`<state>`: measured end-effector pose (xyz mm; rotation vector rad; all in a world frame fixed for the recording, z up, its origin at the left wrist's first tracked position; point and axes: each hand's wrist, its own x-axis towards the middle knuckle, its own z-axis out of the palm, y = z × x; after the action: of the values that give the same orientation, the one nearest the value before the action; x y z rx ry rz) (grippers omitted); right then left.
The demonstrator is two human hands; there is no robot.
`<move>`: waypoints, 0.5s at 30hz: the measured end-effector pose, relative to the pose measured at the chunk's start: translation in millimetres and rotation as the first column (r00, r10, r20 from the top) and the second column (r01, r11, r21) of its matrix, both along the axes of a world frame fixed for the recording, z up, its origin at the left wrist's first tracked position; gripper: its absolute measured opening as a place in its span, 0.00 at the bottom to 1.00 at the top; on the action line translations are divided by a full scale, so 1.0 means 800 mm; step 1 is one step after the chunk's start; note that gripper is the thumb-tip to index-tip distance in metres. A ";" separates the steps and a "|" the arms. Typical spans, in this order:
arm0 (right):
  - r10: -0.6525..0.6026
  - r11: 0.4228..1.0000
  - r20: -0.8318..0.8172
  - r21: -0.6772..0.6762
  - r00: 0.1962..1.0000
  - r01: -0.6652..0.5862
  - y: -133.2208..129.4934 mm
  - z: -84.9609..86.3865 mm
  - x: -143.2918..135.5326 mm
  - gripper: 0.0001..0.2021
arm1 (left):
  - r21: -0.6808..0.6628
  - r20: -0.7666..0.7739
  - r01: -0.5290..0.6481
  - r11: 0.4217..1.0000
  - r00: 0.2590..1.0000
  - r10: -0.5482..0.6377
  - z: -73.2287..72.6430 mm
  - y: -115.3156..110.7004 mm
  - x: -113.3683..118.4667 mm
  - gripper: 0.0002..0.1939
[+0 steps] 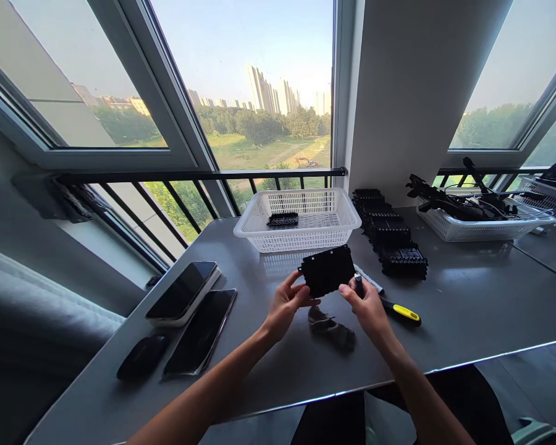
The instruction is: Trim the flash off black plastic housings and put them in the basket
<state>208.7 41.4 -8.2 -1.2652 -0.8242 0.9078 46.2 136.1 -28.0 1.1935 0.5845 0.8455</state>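
Note:
In the head view a flat black plastic panel with small notches and tabs along its edges is held up above the table. My left hand is closed on its left edge, thumb in front and fingers behind. At the lower right corner, the thumb of my right hand touches the panel. A short dark cylinder with a pale tip sticks up from my right fingers; its kind is unclear. Below the panel lies a crumpled grey cloth. Close to my right hand are a white marker and a yellow-and-black utility knife.
Behind the panel stands a white plastic basket containing a black part. Stacked black panels run along its right. Farther right, another basket holds black parts. Two phone-like devices and a black mouse lie left.

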 end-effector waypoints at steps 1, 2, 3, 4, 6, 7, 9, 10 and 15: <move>-0.094 0.995 0.098 0.041 0.991 0.090 0.002 -0.004 0.003 0.18 | -0.027 0.022 -0.007 1.000 1.000 0.008 0.003 0.000 0.000 0.35; -0.164 0.985 0.166 0.075 0.972 0.153 0.004 -0.008 0.006 0.17 | -0.048 0.036 -0.005 0.999 0.999 0.006 0.005 0.000 -0.001 0.37; -0.210 0.976 0.209 0.097 0.955 0.193 0.006 -0.012 0.007 0.17 | -0.062 0.040 0.002 0.998 0.999 0.000 0.008 -0.001 -0.001 0.39; -0.233 0.971 0.229 0.107 0.945 0.213 0.008 -0.016 0.007 0.16 | -0.067 0.035 0.013 0.998 0.999 -0.010 0.010 -0.001 -0.001 0.42; -0.243 0.968 0.215 0.110 0.946 0.224 0.011 -0.021 0.006 0.17 | -0.055 0.004 0.039 0.998 0.999 -0.039 0.012 -0.004 -0.001 0.45; -0.239 0.969 0.190 0.106 0.952 0.222 0.012 -0.023 0.004 0.17 | -0.043 -0.012 0.055 0.998 0.998 -0.055 0.013 -0.005 -0.001 0.46; -0.218 0.974 0.131 0.093 0.967 0.207 0.013 -0.026 0.002 0.18 | -0.021 -0.024 0.090 0.996 0.996 -0.091 0.012 -0.009 0.000 0.46; -0.209 0.976 0.104 0.089 0.972 0.200 0.014 -0.026 0.001 0.18 | -0.012 -0.017 0.104 0.995 0.994 -0.104 0.012 -0.010 0.001 0.46; -0.199 0.977 0.087 0.093 0.976 0.191 0.013 -0.026 0.008 0.17 | 0.019 -0.033 0.116 0.993 0.993 -0.115 0.007 -0.012 0.003 0.35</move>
<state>214.9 52.2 -29.2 -1.2986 -0.7895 0.6532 48.7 126.1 -22.0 1.2495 0.5288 0.7367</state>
